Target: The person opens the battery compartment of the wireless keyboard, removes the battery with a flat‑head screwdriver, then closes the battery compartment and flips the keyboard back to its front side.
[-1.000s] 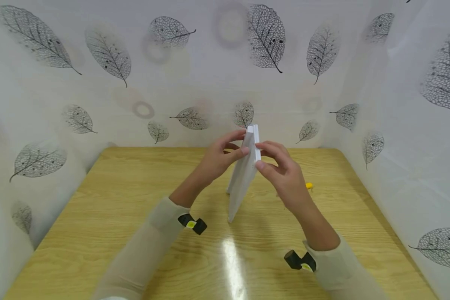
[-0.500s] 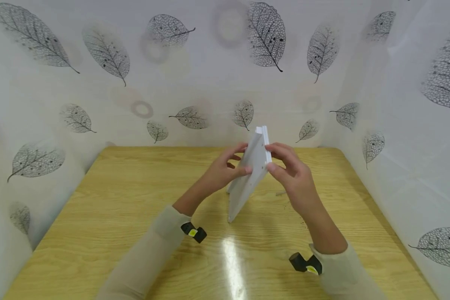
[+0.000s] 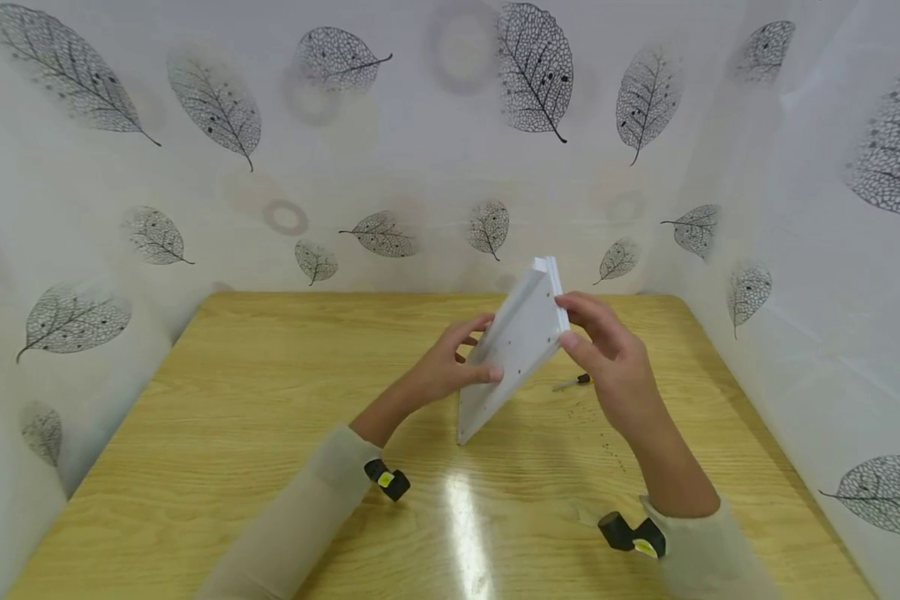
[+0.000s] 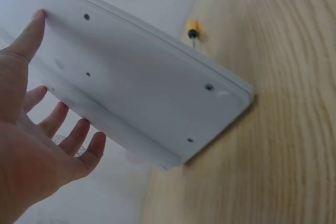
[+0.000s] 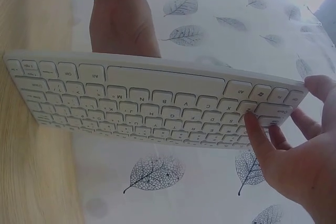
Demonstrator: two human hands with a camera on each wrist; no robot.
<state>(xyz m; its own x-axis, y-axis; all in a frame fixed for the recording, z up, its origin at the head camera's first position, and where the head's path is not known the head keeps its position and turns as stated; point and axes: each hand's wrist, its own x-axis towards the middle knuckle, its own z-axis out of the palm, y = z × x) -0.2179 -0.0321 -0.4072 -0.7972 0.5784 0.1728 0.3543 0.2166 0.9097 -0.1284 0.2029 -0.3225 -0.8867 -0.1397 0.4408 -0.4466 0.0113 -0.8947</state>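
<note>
A white keyboard (image 3: pixel 521 337) stands tilted on one short end on the table, leaning to the right. Its underside, with several small screw holes, faces the left hand (image 3: pixel 457 367), while the keys (image 5: pixel 152 97) show in the right wrist view. The left hand holds the board low by its thick rear ridge, thumb (image 4: pixel 32 38) against the underside. At the raised upper end, the right hand (image 3: pixel 618 367) pinches the corner between thumb and fingers; in the right wrist view one finger (image 5: pixel 257 132) lies on the keys.
Beyond the keyboard, a screwdriver (image 3: pixel 573 382) with a yellow and black handle lies on the wooden table (image 3: pixel 270 367), partly hidden by the right hand. Small dark specks (image 3: pixel 607 442) are scattered nearby. Leaf-patterned cloth (image 3: pixel 412 167) encloses the back and sides.
The keyboard's upper end has swung right and slightly down, with the right hand following it. The left hand has slid lower along the board. The screwdriver's tip and part of its handle now show.
</note>
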